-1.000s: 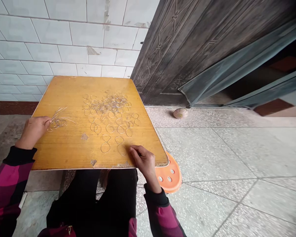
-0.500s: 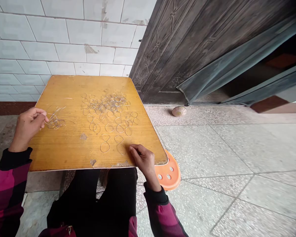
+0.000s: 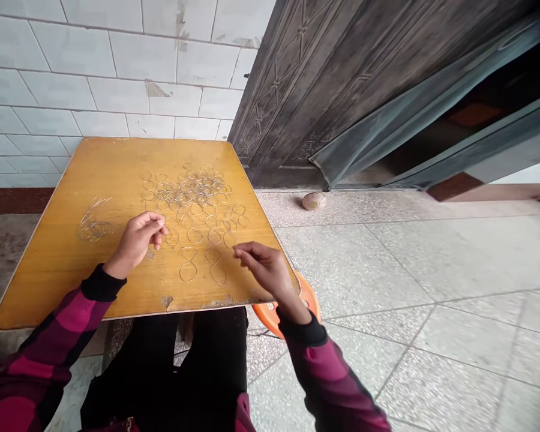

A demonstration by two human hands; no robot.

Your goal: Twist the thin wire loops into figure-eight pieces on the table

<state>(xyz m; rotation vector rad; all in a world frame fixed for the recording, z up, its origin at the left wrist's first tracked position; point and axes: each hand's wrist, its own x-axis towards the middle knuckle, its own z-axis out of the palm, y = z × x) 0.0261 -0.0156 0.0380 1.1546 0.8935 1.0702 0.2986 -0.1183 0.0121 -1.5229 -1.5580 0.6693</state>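
- Left hand (image 3: 137, 240): near side of the heap, to its left; fingers curled, thumb drawn to forefinger; cannot tell if it grips a wire.
- Right hand (image 3: 267, 264): near side of the heap, to its right; fingertips drawn together, hold unclear.
- Two figure-eight wires (image 3: 188, 263): between the hands, near side of the heap; left one's long axis runs nearly straight away, right one's far end leans left.
- Heap of wire loops (image 3: 198, 187): on the worktop (image 3: 130, 156).
- Loose wires (image 3: 95, 230): left of the heap, straight ends pointing away.
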